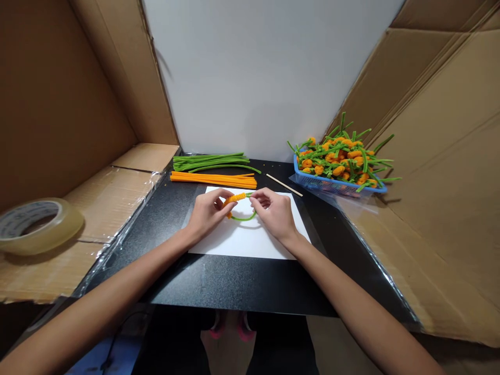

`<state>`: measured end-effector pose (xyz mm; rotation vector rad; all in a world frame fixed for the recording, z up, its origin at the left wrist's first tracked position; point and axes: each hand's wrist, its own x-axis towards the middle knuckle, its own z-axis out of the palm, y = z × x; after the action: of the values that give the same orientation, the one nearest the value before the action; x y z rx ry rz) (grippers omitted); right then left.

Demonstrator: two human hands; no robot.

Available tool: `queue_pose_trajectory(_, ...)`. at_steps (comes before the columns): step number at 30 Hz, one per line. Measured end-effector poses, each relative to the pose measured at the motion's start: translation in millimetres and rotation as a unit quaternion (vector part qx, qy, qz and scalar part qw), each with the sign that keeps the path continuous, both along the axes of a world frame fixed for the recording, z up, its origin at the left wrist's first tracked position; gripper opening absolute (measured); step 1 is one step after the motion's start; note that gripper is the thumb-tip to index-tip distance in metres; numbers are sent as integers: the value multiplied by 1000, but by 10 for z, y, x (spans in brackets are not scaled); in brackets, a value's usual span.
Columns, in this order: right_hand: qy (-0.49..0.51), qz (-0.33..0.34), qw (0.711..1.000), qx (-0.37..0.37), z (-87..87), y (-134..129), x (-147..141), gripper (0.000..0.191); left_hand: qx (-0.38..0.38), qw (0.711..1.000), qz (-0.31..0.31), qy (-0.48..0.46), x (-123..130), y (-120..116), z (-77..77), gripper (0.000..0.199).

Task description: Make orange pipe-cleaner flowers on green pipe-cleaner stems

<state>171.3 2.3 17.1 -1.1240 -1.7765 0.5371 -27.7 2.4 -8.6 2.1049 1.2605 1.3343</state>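
Over the white sheet (250, 242), my left hand (211, 211) pinches an orange coil (237, 198) of fuzzy stem between thumb and fingers. A green stem (242, 219) runs through the coil and bends below it in a loop. My right hand (273, 212) is closed on the green stem at the coil's right end. Behind the hands lie a bundle of orange stems (213, 179) and a bundle of green stems (211, 162). A thin pale stick (284, 185) rests to their right.
A blue basket (328, 183) heaped with orange and green pieces stands at the back right. A large tape roll (66, 226) lies on cardboard at the left. Cardboard walls flank the black table (234, 286), with a white panel behind it.
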Motion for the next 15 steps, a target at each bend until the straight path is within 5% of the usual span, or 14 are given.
queue_pose_trajectory(15, 65, 39, 993, -86, -103, 28, -65, 13, 46, 998, -35, 29, 14, -24, -6, 19)
